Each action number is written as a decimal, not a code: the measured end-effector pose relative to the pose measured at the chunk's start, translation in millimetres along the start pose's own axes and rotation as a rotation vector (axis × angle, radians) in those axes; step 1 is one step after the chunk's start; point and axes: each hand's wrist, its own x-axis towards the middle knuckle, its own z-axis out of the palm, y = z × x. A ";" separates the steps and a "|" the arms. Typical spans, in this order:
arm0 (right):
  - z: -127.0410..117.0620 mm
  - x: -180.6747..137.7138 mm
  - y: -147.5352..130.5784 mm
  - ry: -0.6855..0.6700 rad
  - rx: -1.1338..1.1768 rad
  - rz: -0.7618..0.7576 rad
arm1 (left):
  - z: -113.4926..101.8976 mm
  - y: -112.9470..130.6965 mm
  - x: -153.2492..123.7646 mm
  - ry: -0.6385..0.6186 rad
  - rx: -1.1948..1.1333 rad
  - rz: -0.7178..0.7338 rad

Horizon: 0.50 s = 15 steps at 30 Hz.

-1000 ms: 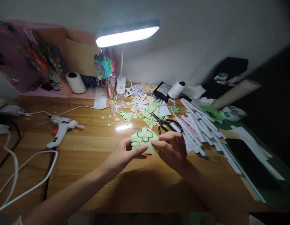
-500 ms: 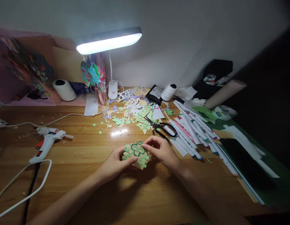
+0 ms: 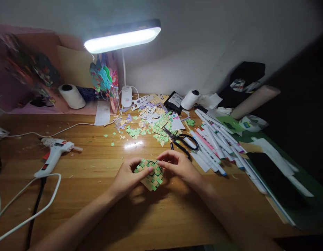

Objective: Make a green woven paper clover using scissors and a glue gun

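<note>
A small woven paper square [image 3: 154, 180] in green and tan checks is held up above the table, with a dark green clover-like outline drawn on it. My left hand [image 3: 130, 175] grips its left side, the thumb lying across the face. On the opposite side, my right hand [image 3: 178, 166] pinches the upper right edge between thumb and fingers. Beyond the hands lie black-handled scissors [image 3: 179, 138], blades toward a heap of green, tan and purple paper scraps [image 3: 161, 129].
White markers [image 3: 210, 143] spread on the right beside a black phone-like slab [image 3: 273, 177]. At left rests a white glue gun [image 3: 53, 155] with its cables. A lit desk lamp [image 3: 123, 39] hangs over the back, near a thread spool [image 3: 190, 100] and a pink box [image 3: 48, 38].
The woven paper square has turned and tilted in my hands, and my left thumb now covers part of the outline. The whole view has shifted slightly.
</note>
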 end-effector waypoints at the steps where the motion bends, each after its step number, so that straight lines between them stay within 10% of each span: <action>1: 0.1 -0.4 -1.1 0.004 -0.014 -0.016 | 0.1 0.0 0.4 0.007 -0.010 -0.002; 15: 8.8 -3.1 0.1 0.128 0.165 -0.039 | 3.2 21.3 4.2 0.217 -0.278 -0.107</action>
